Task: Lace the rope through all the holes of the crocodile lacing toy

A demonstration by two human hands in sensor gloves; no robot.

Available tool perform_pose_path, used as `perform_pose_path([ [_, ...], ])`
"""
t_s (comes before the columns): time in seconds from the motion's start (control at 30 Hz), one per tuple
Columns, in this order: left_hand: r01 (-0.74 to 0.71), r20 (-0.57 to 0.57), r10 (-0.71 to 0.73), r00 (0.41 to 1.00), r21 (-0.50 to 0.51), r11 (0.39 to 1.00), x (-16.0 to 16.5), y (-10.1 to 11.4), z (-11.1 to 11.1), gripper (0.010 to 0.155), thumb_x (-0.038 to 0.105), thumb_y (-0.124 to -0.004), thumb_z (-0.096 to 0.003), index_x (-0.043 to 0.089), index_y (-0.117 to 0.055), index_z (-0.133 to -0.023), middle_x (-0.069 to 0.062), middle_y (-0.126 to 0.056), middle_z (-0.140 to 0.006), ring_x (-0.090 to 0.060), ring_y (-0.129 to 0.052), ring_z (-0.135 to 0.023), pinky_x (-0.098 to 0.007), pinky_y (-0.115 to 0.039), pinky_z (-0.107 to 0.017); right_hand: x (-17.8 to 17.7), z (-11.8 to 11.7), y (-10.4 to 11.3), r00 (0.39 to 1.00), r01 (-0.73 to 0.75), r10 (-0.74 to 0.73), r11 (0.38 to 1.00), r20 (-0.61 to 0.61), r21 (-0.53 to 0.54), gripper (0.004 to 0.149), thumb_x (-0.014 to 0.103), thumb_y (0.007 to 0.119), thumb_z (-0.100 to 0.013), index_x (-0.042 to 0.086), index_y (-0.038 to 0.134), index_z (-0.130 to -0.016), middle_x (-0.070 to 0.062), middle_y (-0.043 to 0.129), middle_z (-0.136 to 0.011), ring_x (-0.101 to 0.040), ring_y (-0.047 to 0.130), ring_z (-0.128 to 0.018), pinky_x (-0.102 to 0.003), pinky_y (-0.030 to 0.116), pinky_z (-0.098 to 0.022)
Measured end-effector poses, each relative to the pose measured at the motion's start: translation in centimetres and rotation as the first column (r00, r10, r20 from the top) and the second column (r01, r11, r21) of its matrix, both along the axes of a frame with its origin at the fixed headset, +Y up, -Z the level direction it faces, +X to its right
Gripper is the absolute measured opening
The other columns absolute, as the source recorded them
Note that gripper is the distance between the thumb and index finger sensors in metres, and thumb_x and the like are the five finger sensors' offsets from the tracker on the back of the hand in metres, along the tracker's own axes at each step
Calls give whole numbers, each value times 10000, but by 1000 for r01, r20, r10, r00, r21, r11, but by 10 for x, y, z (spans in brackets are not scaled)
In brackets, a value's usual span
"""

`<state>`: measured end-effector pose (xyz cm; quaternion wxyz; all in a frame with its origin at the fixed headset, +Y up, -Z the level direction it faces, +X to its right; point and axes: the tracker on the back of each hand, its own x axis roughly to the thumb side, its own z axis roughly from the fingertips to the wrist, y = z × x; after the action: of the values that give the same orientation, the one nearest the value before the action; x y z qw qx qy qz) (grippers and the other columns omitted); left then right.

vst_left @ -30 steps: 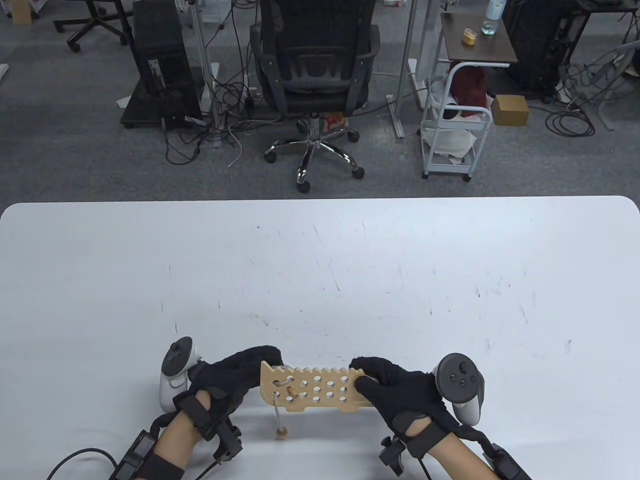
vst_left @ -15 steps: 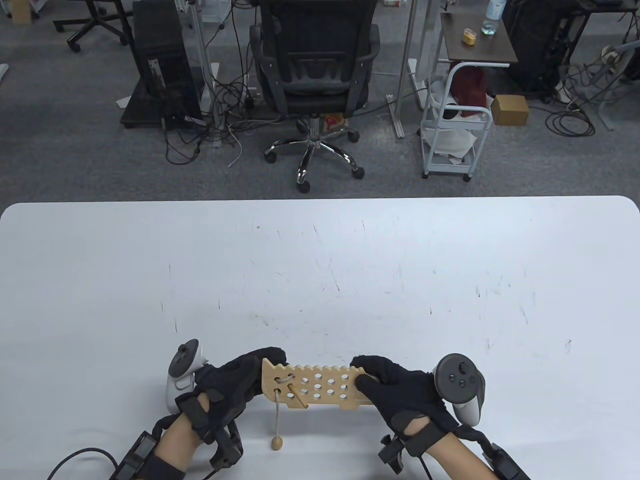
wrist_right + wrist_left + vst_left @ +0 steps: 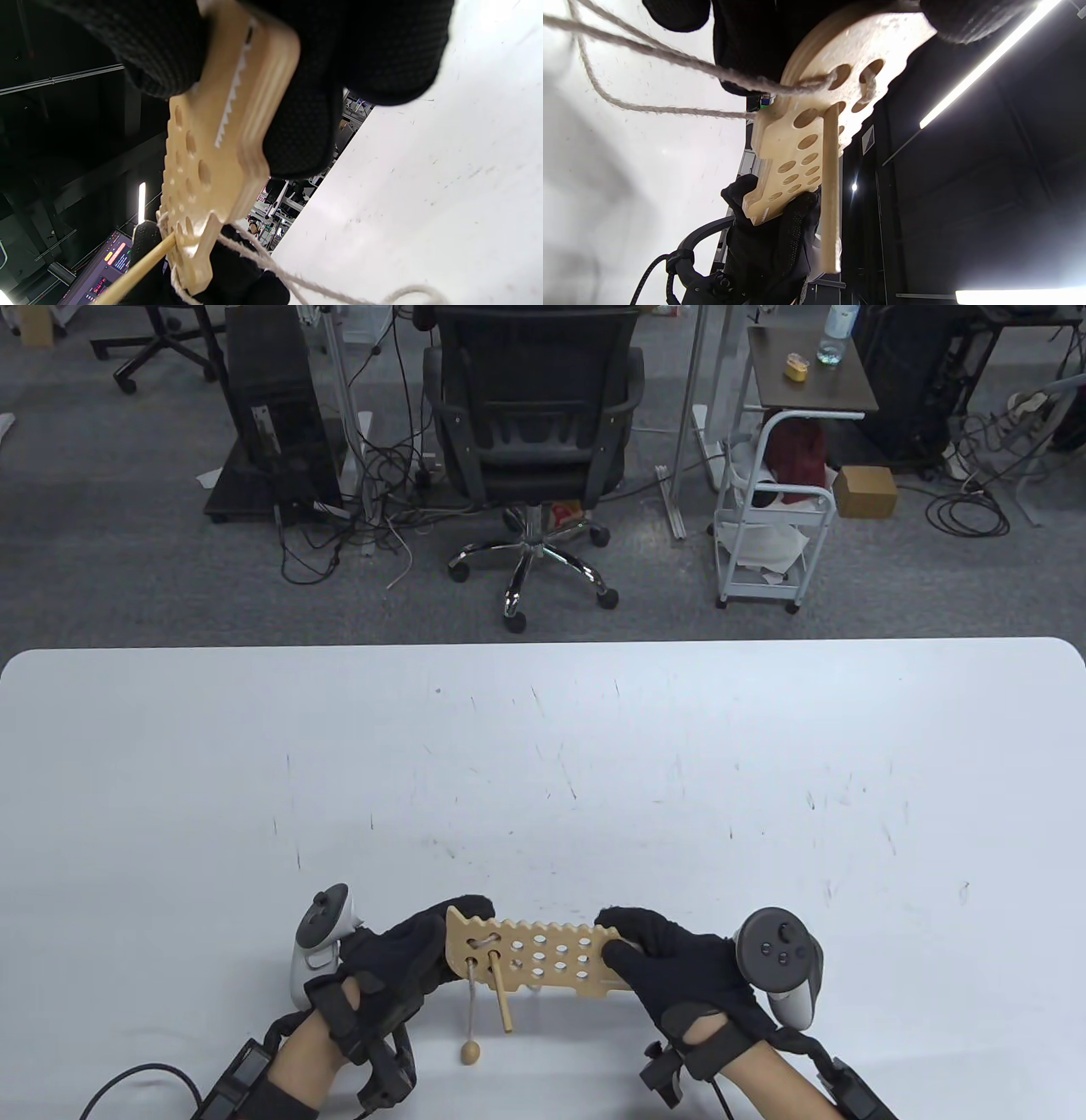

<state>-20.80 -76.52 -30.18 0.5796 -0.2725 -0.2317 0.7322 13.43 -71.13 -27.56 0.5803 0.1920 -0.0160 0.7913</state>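
Both hands (image 3: 407, 963) (image 3: 679, 971) on crocodile toy's (image 3: 543, 959) ends (near table (image 3: 543, 746) edge, seemingly).

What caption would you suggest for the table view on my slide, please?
Both hands, left and right, hold the wooden crocodile lacing toy above the table, needle stick poking through.

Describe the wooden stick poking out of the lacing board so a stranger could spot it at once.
At the near edge of the white table, two gloved hands hold a pale wooden crocodile board by its ends. Near its left end, the wooden stick pokes out of a hole toward the viewer. Unlike the limp rope beside it, which ends in a round bead, it is straight and rigid.
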Motion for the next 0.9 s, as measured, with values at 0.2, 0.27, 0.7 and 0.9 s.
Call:
perform_pose_path([
  [0.2,22,-15,-22,1000,4,1000,-1,0,0,694,647,-679,-451,333,-607,-1067,5,-790,-1027,-314,-791,-916,-555,-553,-753,1,0,1,1000,13,-13,1000,4,-2,452,347,839,-443,142,808,-845,-59,1021,-672,-250,1094,-481,-436,845,-391],
  [0.27,36,-28,-36,999,8,999,-2,0,0,712,651,-680,-450,325,-579,-1075,-9,-750,-1043,-323,-758,-932,-559,-538,-756,2,0,1,1000,15,-15,1000,9,0,454,348,838,-443,142,808,-846,-58,1023,-669,-250,1093,-483,-436,845,-391],
  [0.7,263,-275,-208,939,182,947,-16,17,0,785,680,-711,-435,478,-353,-1103,-45,-440,-1143,-344,-515,-1035,-558,-455,-778,11,-4,1,998,17,-16,1000,69,-16,453,352,843,-445,141,809,-845,-60,1023,-668,-250,1095,-479,-437,844,-390],
  [0.9,443,-399,-308,864,308,842,-16,29,5,797,671,-743,-424,537,-315,-1083,-32,-387,-1136,-330,-463,-1038,-546,-436,-784,14,-6,0,996,16,-14,999,92,-29,452,351,844,-446,138,810,-843,-62,1024,-667,-249,1095,-477,-433,845,-391],
])
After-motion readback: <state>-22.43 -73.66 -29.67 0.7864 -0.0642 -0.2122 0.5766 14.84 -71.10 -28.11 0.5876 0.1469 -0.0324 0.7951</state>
